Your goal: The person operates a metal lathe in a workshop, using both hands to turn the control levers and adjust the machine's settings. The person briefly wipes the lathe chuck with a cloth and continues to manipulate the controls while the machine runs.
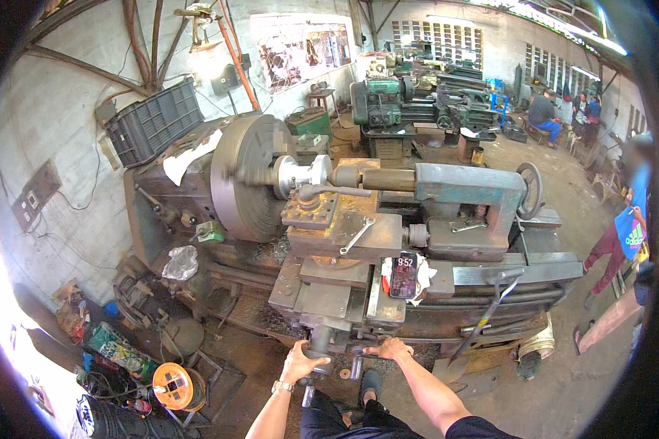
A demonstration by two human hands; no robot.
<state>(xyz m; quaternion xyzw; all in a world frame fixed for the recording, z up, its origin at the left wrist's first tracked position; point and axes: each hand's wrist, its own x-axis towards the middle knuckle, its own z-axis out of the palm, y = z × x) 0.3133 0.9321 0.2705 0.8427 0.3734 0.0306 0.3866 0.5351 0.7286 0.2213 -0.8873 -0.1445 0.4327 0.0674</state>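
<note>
My left hand wraps round a dark cross-slide crank at the front of a large metal lathe. To its right, my right hand is closed at the carriage handle; its fingertips are partly hidden. Beyond my hands stands the tool post, with a wrench lying on the slide beside it. A shiny metal workpiece sits between the big round chuck and the tailstock. The chuck's jaw area looks smeared, as if turning.
A phone lies on a white cloth right of the slide. A shovel leans against the bed near a bucket. At lower left are an orange cable reel and clutter. People stand at right; green machines fill the back.
</note>
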